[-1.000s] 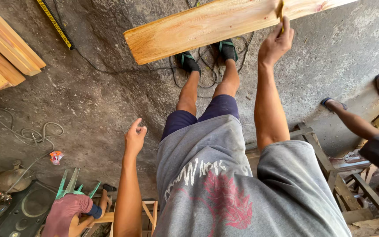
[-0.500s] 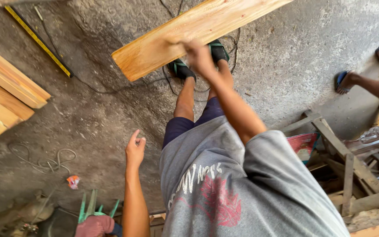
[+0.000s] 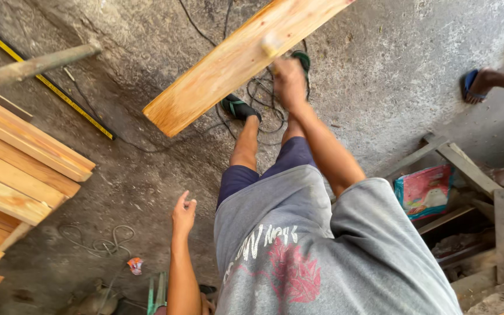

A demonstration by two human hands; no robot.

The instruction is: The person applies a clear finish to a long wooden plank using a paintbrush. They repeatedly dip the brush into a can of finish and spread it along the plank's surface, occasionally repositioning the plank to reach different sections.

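The right hand (image 3: 290, 79) grips the plank (image 3: 237, 58) at its near long edge, fingers curled over that edge and closed on the wood; a small pale object sits blurred at the fingertips and cannot be identified. The plank is held in the air above the concrete floor (image 3: 392, 70), slanted from lower left to upper right, its far end out of view past the top edge. The left hand (image 3: 183, 213) hangs free at the side, holding nothing, fingers loosely bent and slightly apart. The plank appears to be rigid sawn timber, smooth-faced and moderately heavy for one hand; a hold far from the middle is likely to let the free end swing and twist the wrist. The best grip is judged to be across a long edge close to mid-length, thumb on one face, fingers on the other. A plank stack (image 3: 18, 169), a tape measure (image 3: 48, 81) and a cable (image 3: 263, 93) lie below.
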